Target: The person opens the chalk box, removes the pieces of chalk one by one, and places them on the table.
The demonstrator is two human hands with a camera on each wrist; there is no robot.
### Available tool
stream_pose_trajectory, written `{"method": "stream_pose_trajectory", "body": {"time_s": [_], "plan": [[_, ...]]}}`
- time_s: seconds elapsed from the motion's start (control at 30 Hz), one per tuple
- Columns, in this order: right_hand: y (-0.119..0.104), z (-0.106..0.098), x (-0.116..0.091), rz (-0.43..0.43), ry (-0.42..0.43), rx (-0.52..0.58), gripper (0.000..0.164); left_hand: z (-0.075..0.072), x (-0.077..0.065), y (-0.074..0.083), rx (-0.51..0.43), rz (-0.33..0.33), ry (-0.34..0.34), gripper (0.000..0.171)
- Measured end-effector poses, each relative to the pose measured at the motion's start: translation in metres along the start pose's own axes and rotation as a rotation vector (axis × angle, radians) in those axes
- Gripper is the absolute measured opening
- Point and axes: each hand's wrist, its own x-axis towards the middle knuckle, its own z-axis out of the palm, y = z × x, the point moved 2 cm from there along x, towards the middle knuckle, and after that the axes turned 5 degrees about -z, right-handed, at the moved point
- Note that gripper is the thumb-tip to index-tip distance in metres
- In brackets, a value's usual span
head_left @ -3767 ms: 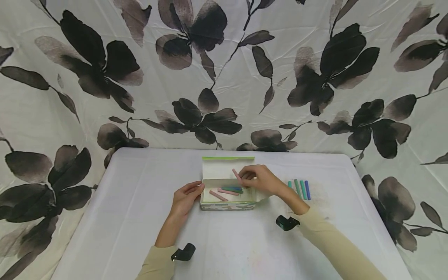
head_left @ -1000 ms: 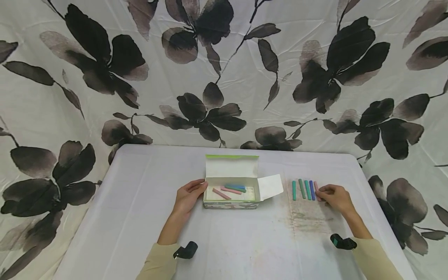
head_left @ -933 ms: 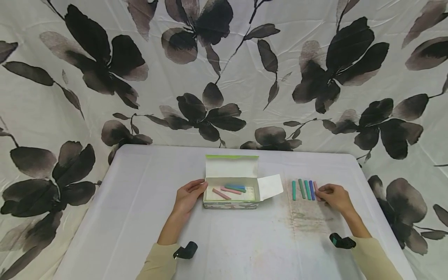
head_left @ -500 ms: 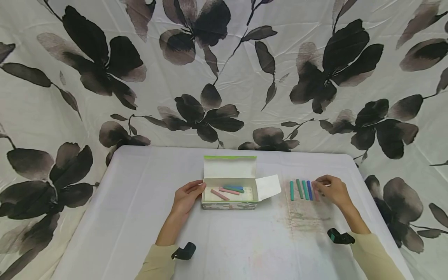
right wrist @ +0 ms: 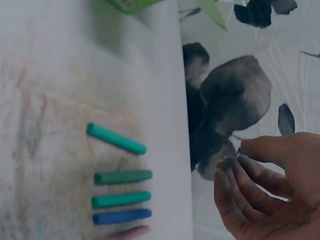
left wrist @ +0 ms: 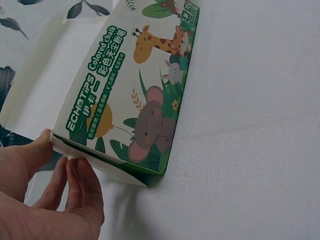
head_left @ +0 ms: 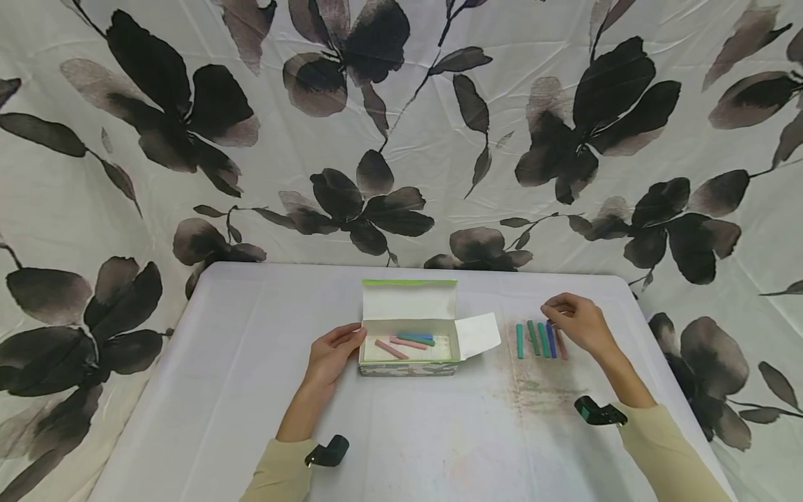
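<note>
we are looking at a cardboard box (head_left: 409, 371) standing open right beside the left hand (head_left: 330, 357), its lid (head_left: 409, 301) rising along the far side and its side flap (head_left: 478, 336) sticking out toward the right hand (head_left: 580, 322). inside, just right of the left hand, two pink chalks (head_left: 392, 350), a green chalk (head_left: 419, 341) and a blue chalk (head_left: 422, 336) are lying loosely together. we are seeing the left hand pinching the box at its end, thumb resting on the corner and fingers bending in below. the right hand is hovering with loosely bent fingers, a gap showing between thumb and fingertips, and is holding nothing. on the near side of those fingertips, a row of five chalk sticks (head_left: 544, 340) is lying on the table (head_left: 401, 446): teal, green, teal, blue, pink.
</note>
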Motion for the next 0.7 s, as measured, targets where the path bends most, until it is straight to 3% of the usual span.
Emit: {"method": "stream_pose_trajectory", "body": {"time_s": [0.37,0.7], "plan": [[-0.031,0.011,0.012,-0.081,-0.051,0.076,0.026,0.0,-0.001,0.003,-0.009,-0.005,-0.026,0.044],[-0.057,0.034,0.022,-0.158,-0.092,0.09,0.022,0.0,0.001,-0.002,-0.006,0.006,0.001,0.044]]}}
